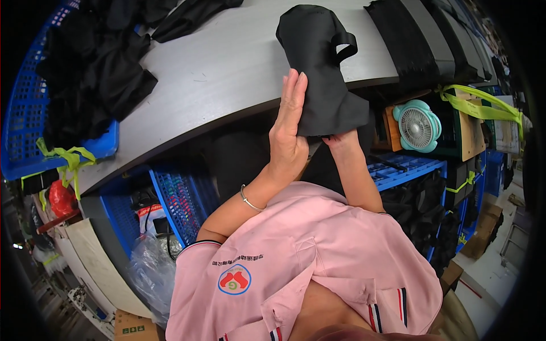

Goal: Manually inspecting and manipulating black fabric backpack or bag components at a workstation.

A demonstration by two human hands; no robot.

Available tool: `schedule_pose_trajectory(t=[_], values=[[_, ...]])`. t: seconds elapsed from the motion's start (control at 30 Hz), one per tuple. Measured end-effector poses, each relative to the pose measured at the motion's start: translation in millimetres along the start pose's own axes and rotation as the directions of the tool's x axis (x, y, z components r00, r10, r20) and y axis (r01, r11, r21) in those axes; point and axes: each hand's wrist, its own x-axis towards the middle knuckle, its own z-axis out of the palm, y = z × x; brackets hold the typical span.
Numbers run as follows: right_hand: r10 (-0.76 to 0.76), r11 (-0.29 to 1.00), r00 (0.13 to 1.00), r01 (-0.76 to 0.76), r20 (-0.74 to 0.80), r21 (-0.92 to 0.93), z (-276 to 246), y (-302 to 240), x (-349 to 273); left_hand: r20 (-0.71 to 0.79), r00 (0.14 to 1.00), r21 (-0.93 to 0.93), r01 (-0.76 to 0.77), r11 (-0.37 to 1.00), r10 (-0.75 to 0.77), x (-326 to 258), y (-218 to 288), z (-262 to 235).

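Note:
A black fabric pouch (pixel 318 74) with a small strap loop (pixel 345 46) on its right side stands up over the table's near edge. My left hand (pixel 288 125) lies flat along the pouch's left side, its fingers stretched out and together. From below, my right hand (pixel 341 138) goes into the pouch's open lower end; only the wrist shows, and the fingers are hidden inside the cloth. A bangle circles my left wrist.
Black fabric pieces (pixel 96 68) fill a blue basket (pixel 105 142) on the left. More black cloth (pixel 401 40) lies at the table's right end. Beneath stand a turquoise fan (pixel 419 126), a blue crate (pixel 182 199) and a clear plastic bag (pixel 151 267). The grey tabletop (pixel 210 68) curves ahead.

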Motion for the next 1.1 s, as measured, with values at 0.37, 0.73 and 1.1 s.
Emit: schedule_pose_trajectory(t=[0.37, 0.73, 1.1], values=[[0.016, 0.998, 0.999, -0.014, -0.043, 0.061, 8, -1, -9, 0.023, 1.0, -0.05, 0.018, 0.999, -0.017, 3, 7, 0], [0.006, 0.994, 1.0, -0.005, -0.008, 0.111, 14, -1, -7, 0.045, 0.998, -0.073, -0.028, 0.997, 0.032, -3, -3, 7], [0.009, 0.999, 1.0, -0.009, -0.003, 0.038, 9, 3, -1, 0.092, 0.995, -0.164, -0.034, 0.986, 0.049, -8, -15, 4]])
